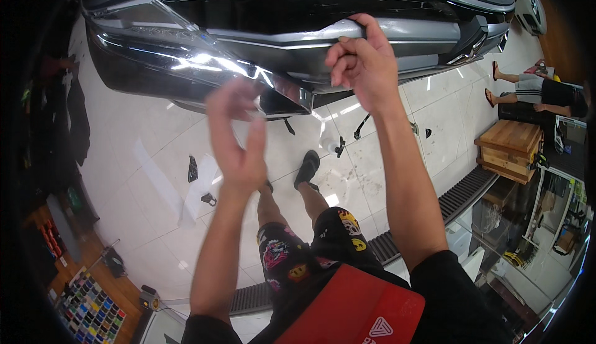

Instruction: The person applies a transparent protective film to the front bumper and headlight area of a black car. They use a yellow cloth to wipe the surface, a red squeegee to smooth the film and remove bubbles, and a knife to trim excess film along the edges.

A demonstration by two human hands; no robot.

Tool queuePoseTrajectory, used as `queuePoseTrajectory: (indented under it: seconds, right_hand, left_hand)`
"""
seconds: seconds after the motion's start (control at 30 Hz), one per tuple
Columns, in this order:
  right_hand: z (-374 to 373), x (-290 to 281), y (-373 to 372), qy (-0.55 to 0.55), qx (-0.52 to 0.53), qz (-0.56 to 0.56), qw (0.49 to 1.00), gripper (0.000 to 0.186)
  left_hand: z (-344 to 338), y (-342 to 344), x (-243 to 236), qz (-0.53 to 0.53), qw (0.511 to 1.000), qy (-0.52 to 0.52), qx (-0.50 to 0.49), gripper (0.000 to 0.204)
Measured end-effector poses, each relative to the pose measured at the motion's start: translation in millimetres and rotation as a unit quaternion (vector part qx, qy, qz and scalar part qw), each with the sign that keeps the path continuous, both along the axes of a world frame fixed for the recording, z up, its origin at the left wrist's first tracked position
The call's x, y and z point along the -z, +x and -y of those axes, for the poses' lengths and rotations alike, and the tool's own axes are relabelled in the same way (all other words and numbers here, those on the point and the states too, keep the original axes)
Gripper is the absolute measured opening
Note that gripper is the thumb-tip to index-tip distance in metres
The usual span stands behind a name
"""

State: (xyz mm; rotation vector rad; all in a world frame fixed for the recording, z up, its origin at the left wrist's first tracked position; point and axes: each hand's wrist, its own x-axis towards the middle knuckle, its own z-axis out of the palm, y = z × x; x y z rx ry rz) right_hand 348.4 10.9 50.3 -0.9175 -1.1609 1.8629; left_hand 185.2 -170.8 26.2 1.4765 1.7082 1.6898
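Along the upper part of the view runs a vehicle's dark, glossy bodywork (261,12) with a silver trim strip (422,32). At the left, a shiny, mirror-like panel (205,62) slopes down to a pointed end above the floor. My right hand (366,58) is raised at the silver strip, its index finger reaching to the strip's upper edge. The thumb is apart from it, the other fingers are loosely curled, and I see nothing held. My left hand (234,133) is in front of the shiny panel's lower edge, its fingers smeared by motion.
On the tiled floor are a clear spray bottle (332,145), white sheets (198,186) and small black parts (192,169). A wooden crate (509,148) stands at the right, near a person in grey shorts (531,88). A dark floor grate (469,192) runs behind my legs.
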Motion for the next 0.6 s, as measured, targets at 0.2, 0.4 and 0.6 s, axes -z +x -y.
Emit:
queuePoseTrajectory:
  seconds: [0.2,0.4,0.6]
  right_hand:
    - [-14,5,7,-0.001,-0.035,-0.035,0.999,0.03]
    - [-17,-2,8,0.007,-0.039,0.019,0.999,0.02]
    - [-15,-3,3,0.026,-0.004,0.034,0.999,0.027]
  left_hand:
    - [13,54,2,0.127,0.987,-0.081,0.051,0.058]
    - [-25,61,-2,0.101,0.992,-0.062,0.048,0.052]
    - [-50,66,-6,0.133,0.99,-0.03,0.036,0.05]
